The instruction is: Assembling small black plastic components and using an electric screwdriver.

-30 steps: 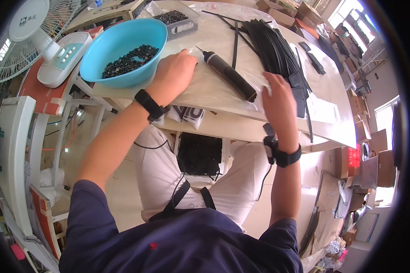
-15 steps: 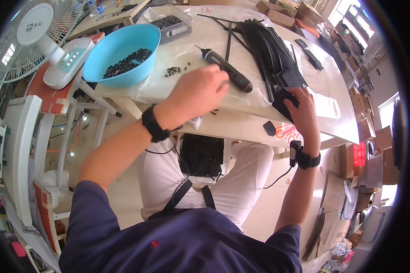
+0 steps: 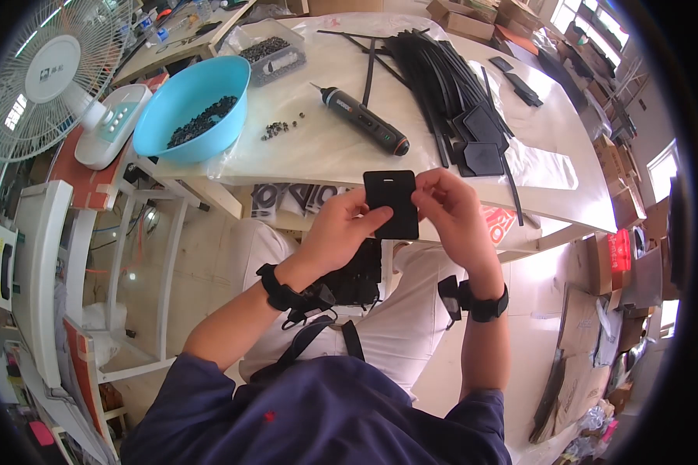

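A flat black rectangular tag with a slot near its top is held up just off the table's near edge. My left hand grips its left side, the thumb lying across the front. At the opposite edge, the fingertips of my right hand close on the tag's upper right side. More flat black tags lie on the table beyond my right hand, against a bundle of long black straps. A dark electric screwdriver rests on the tabletop, its bit pointing away to the left.
Small metal fasteners lie loose left of the screwdriver. A blue basin of small black parts and a clear plastic bin stand at the table's left. Beyond them is a white fan. Cardboard boxes sit behind the table.
My right hand has brought a black tag from the table's right side to the middle. My left hand has come back from near the screwdriver and taken hold of the tag.
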`<state>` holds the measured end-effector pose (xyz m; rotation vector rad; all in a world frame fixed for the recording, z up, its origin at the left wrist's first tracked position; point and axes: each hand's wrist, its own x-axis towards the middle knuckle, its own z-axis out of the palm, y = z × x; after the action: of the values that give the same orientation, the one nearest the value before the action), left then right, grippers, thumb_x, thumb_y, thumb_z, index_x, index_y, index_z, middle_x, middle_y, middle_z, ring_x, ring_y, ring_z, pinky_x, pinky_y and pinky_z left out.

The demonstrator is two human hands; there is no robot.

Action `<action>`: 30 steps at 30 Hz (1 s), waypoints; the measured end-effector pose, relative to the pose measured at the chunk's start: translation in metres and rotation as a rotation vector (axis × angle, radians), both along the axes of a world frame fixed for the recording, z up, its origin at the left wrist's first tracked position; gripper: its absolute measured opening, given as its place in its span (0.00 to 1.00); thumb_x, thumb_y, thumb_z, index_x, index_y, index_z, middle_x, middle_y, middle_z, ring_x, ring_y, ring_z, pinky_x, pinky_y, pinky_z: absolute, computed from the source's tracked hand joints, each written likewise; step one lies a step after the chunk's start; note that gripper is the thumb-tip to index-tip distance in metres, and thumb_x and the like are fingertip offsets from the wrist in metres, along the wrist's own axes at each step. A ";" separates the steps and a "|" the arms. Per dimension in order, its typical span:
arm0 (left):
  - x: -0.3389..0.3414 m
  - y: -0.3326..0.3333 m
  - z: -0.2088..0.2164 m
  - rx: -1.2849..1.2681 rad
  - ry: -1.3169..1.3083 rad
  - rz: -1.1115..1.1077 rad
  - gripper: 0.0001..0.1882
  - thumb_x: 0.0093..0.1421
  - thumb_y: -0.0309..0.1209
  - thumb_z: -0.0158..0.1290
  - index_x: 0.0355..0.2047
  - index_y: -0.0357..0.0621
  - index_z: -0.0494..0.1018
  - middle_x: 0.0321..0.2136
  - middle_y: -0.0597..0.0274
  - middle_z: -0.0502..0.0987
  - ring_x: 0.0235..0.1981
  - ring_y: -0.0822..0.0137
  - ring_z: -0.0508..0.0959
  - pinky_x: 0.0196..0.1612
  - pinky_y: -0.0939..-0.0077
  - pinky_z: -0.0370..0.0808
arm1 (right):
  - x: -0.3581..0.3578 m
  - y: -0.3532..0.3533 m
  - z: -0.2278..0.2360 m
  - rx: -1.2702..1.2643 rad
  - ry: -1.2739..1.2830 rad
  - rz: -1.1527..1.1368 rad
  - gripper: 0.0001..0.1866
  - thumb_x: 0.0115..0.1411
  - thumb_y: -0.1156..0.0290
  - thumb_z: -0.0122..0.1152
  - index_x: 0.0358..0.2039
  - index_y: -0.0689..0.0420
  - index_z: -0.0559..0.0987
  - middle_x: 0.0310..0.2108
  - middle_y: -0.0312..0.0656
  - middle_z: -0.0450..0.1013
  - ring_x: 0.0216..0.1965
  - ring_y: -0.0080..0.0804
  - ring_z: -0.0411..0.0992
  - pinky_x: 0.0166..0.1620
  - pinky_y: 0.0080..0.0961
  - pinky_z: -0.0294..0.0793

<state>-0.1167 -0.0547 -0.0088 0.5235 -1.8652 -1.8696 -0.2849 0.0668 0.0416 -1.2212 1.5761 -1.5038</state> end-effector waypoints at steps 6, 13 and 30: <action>0.023 -0.002 0.007 0.176 0.134 0.080 0.14 0.68 0.28 0.52 0.50 0.34 0.76 0.42 0.63 0.81 0.41 0.76 0.80 0.43 0.80 0.76 | -0.034 -0.039 0.001 0.231 1.166 -0.705 0.10 0.60 0.64 0.63 0.31 0.58 0.78 0.31 0.44 0.78 0.35 0.49 0.78 0.38 0.43 0.76; 0.040 -0.006 -0.009 0.431 0.087 0.016 0.15 0.67 0.25 0.50 0.52 0.33 0.74 0.45 0.59 0.81 0.45 0.70 0.81 0.51 0.74 0.78 | -0.045 -0.052 -0.005 0.509 1.162 -0.672 0.10 0.61 0.65 0.55 0.30 0.57 0.79 0.34 0.47 0.78 0.37 0.51 0.79 0.39 0.44 0.77; -0.044 0.033 -0.003 0.565 0.285 -0.361 0.15 0.70 0.25 0.47 0.54 0.35 0.74 0.45 0.63 0.81 0.46 0.73 0.80 0.51 0.75 0.75 | 0.059 0.086 -0.042 0.329 0.846 -0.651 0.04 0.65 0.73 0.60 0.36 0.58 0.74 0.32 0.41 0.74 0.27 0.40 0.74 0.31 0.35 0.72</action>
<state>-0.1603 -0.0221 -0.0122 0.0730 -1.2970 -2.5706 -0.2262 0.1527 0.0000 -1.2819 2.8641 -1.0002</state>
